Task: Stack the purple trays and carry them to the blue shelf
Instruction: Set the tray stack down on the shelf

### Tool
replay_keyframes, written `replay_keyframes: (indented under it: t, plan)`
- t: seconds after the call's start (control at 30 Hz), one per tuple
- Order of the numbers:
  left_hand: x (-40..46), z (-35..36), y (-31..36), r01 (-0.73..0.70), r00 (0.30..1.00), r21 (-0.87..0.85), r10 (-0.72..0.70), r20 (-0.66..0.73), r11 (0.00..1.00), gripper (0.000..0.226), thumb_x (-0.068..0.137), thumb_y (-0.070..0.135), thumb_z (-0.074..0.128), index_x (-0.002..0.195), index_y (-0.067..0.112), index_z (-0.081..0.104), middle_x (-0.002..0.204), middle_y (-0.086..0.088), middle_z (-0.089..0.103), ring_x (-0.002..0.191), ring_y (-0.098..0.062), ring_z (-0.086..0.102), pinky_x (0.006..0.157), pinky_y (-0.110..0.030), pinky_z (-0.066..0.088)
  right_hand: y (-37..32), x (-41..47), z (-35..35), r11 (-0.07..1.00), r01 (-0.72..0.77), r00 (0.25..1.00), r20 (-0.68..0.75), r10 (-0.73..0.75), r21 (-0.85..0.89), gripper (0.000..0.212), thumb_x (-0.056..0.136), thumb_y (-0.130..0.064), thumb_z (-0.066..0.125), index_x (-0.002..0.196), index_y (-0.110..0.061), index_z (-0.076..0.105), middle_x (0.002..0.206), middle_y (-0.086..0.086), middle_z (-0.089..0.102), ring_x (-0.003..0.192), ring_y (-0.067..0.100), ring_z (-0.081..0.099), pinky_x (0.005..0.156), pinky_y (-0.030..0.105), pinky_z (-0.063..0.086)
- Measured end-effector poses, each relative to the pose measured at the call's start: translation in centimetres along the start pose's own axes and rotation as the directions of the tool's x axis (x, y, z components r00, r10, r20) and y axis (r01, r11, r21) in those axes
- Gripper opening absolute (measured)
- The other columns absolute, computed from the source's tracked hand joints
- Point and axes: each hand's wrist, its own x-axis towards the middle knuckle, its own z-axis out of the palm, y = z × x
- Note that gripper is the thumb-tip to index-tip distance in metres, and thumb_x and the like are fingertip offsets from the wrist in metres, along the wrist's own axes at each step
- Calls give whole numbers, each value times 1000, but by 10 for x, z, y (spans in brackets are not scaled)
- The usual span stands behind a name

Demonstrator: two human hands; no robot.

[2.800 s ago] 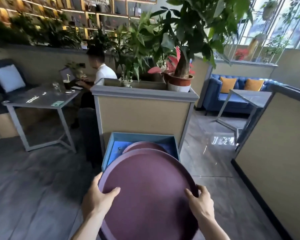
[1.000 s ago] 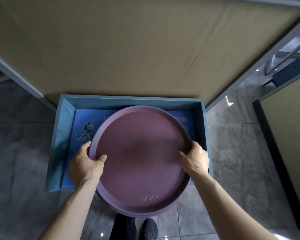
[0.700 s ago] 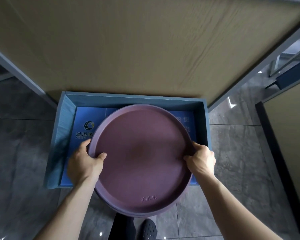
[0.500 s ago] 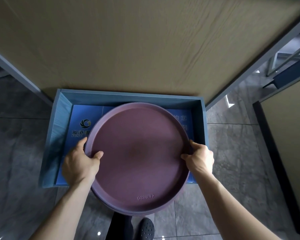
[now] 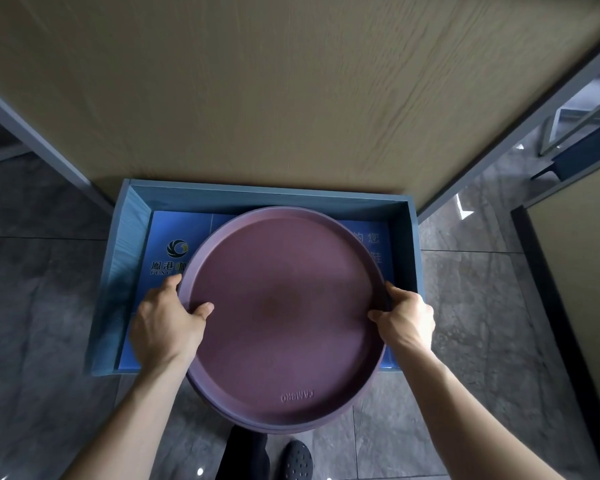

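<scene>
A stack of round purple trays (image 5: pixel 284 313) fills the middle of the head view, held level over the blue shelf (image 5: pixel 125 244), an open-topped blue box on the floor. My left hand (image 5: pixel 167 323) grips the stack's left rim, thumb inside. My right hand (image 5: pixel 406 317) grips the right rim. A second rim shows under the top tray at the near edge. The trays' near part overhangs the shelf's front. Whether the stack touches the shelf floor is hidden.
A tan partition panel (image 5: pixel 291 91) with grey posts rises right behind the shelf. Another tan panel (image 5: pixel 582 271) stands at the right. Grey tiled floor (image 5: pixel 42 306) lies around. My dark shoe (image 5: pixel 298 462) is below the trays.
I walked up to the shelf and looked down. Over the last second the trays have stayed between both hands above the shelf, shifting only slightly.
</scene>
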Motion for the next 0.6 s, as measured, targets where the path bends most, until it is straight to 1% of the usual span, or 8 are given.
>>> replay_keyframes:
  t: [0.2, 0.3, 0.37, 0.4, 0.47, 0.5, 0.53, 0.6]
  plan:
    - [-1, -3, 1, 19, 1000, 45, -19, -3, 999, 72, 69, 45, 84, 131, 21, 56, 118, -11, 70, 108, -40, 63, 74, -46, 48, 1, 0, 0, 1000, -1, 1000, 3, 1, -9, 69, 72, -15, 80, 134, -33, 55, 111, 5, 71, 106, 29, 64, 90, 30, 49]
    - [0, -4, 0, 27, 1000, 54, -27, 8, 998, 71, 69, 48, 83, 130, 23, 56, 116, -9, 70, 106, -39, 63, 77, -47, 49, 0, 0, 0, 1000, -6, 1000, 1, 6, -11, 69, 73, -14, 79, 135, -33, 55, 112, 5, 71, 106, 29, 63, 90, 30, 49]
    - [0, -3, 0, 30, 1000, 55, -30, 5, 998, 73, 68, 49, 83, 131, 22, 56, 118, -9, 70, 108, -40, 62, 84, -49, 50, 0, 0, 0, 1000, -11, 1000, -4, 10, -12, 69, 73, -14, 79, 135, -33, 55, 113, 6, 70, 106, 29, 63, 91, 30, 49]
    - [0, -3, 0, 25, 1000, 66, -25, -7, 997, 74, 67, 48, 83, 130, 21, 57, 118, -11, 71, 109, -40, 62, 91, -52, 48, 1, 0, 0, 1000, -12, 1000, -4, 12, -11, 69, 73, -14, 79, 135, -33, 55, 113, 6, 70, 107, 29, 63, 91, 30, 48]
    - [0, -2, -2, -6, 998, 130, 13, -55, 992, 74, 62, 49, 86, 125, 18, 63, 109, -14, 72, 113, -40, 58, 106, -55, 36, 1, 0, 1, 1000, -13, 1000, -6, 13, -1, 69, 73, -13, 80, 135, -32, 55, 116, 6, 69, 108, 29, 63, 93, 31, 48]
    - [2, -2, -4, -22, 997, 165, 33, -68, 986, 73, 59, 50, 87, 121, 17, 66, 104, -15, 73, 114, -39, 56, 108, -54, 32, 2, 0, 1, 1000, -14, 1000, -6, 14, 2, 69, 72, -13, 80, 135, -32, 56, 116, 6, 69, 108, 30, 63, 94, 31, 48]
    - [3, -3, -5, -29, 998, 180, 40, -58, 983, 72, 58, 52, 86, 118, 18, 67, 101, -14, 73, 113, -39, 55, 105, -53, 35, 2, 1, 1, 1000, -15, 1000, -5, 15, 0, 69, 73, -13, 80, 135, -32, 55, 117, 6, 69, 109, 29, 63, 95, 32, 48]
    - [6, -3, -4, -10, 1000, 149, 12, -9, 989, 72, 62, 54, 84, 121, 20, 63, 107, -10, 73, 107, -39, 59, 87, -49, 48, 2, 1, 1, 1000, -12, 1000, -3, 12, -9, 70, 72, -14, 80, 135, -32, 55, 117, 6, 69, 110, 29, 63, 96, 33, 48]
